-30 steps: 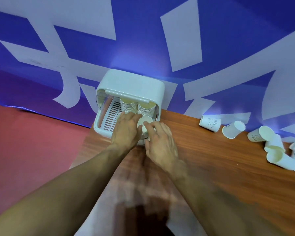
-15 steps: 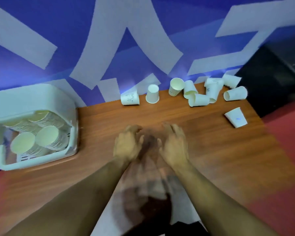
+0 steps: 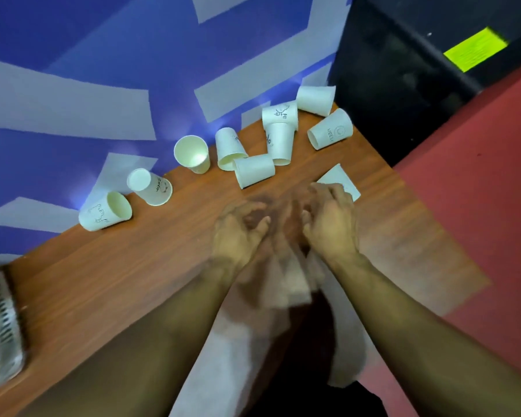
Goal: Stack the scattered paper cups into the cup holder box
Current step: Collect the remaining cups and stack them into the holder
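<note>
Both grips shifted right: left grip (image 3: 238, 233) loosely curled, empty; right grip (image 3: 331, 227) fingertips at lone cup (image 3: 342, 177), hold unclear.

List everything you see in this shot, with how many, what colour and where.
table: one, brown wood, centre
paper cups: ten, white, scattered along its far edge
cup holder box: one, white, left edge, partly in view
banner: one, blue with white shapes, behind
black unit: one, upper right, bearing a yellow-green label
floor: red, right side
left hand: one, above the table, fingers curled, holding nothing
right hand: one, beside it, partly hiding the nearest cup
</note>
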A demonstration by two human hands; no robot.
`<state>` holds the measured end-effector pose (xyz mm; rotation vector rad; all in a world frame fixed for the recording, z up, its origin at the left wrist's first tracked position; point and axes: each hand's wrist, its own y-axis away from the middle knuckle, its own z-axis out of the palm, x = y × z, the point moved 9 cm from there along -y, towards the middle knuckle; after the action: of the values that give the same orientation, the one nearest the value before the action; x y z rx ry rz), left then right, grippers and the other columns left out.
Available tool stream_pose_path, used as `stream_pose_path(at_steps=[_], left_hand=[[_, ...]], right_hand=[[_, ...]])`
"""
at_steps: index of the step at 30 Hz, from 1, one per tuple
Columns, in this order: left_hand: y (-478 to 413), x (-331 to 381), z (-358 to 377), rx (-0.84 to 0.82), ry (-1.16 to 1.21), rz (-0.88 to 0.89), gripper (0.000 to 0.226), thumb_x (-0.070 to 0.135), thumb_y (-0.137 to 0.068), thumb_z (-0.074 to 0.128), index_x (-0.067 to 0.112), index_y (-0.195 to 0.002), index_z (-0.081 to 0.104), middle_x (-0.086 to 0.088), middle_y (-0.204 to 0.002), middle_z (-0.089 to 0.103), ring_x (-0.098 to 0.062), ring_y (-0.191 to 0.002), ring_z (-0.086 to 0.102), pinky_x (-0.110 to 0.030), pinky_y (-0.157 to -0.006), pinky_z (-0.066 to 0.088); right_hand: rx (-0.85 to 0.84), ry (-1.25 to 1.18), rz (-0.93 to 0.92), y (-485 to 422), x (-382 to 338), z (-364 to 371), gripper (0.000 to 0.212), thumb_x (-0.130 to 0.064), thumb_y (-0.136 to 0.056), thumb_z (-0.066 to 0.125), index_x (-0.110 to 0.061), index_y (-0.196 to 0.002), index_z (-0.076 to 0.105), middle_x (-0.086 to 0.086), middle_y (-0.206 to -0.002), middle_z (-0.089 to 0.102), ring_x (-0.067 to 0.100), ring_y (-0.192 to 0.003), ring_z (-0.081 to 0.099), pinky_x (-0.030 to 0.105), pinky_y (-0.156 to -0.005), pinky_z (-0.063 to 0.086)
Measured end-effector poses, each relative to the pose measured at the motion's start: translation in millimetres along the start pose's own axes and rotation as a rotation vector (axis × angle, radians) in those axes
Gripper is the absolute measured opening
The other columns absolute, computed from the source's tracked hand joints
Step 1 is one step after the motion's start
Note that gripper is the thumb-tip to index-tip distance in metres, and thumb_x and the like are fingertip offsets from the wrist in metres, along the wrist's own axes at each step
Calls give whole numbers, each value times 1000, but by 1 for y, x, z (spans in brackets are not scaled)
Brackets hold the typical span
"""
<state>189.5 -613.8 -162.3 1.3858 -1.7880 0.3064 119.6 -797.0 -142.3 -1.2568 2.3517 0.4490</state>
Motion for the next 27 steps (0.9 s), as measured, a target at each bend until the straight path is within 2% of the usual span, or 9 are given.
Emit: stream_pose_path(at_steps=[4,6,9,14,18,23,27], left_hand=[[-42,2,12,23,94,-85,27,34,-85,72,30,-112,70,3,-131,46,-5,-92,59,-24,-91,51],[-61,1,12,45,96,-141,26,33,-84,74,28,-109,70,3,-134,41,-5,-87,60,-23,-91,50],[-84,-2,7,125,113,-186,19,28,-83,75,24,-102,69,4,-129,37,-5,-83,63,-19,-91,48],[-103,-17,9,188,76,-271,16,30,-82,74,24,-95,68,5,-119,42,-10,-97,62,-18,-91,44],[-109,-28,16,174,154,-341,9,33,-82,74,26,-87,71,16,-91,65,-8,-88,64,-36,-85,55],[-105,-21,12,186,133,-315,11,34,-80,73,26,-75,70,9,-74,69,-12,-73,65,-36,-73,57],[-85,-8,-6,242,-6,-191,18,33,-82,69,19,-77,59,4,-71,61,-19,-70,58,-31,-64,46]], right_hand=[[-23,101,-8,-59,20,2,58,-14,-76,68,-17,-132,51,8,-133,45,34,-119,42,43,-98,40],[-73,146,-30,-81,25,11,58,-12,-73,65,-16,-129,53,9,-136,43,36,-124,38,47,-99,39],[-195,206,-26,-100,31,29,51,-19,-69,64,-18,-120,58,3,-138,41,36,-130,31,48,-101,37],[-356,259,15,-104,42,51,49,-17,-71,65,-19,-119,57,3,-130,46,36,-113,41,44,-93,44],[-326,293,5,-107,43,52,26,-23,-77,67,-13,-101,64,7,-118,51,36,-105,47,38,-87,45],[-250,120,-16,-106,26,48,28,-33,-84,63,-17,-108,65,2,-116,57,28,-105,54,32,-86,43],[-161,136,-228,-93,-12,39,25,-28,-86,63,-10,-103,67,10,-115,58,32,-117,46,41,-93,44]])
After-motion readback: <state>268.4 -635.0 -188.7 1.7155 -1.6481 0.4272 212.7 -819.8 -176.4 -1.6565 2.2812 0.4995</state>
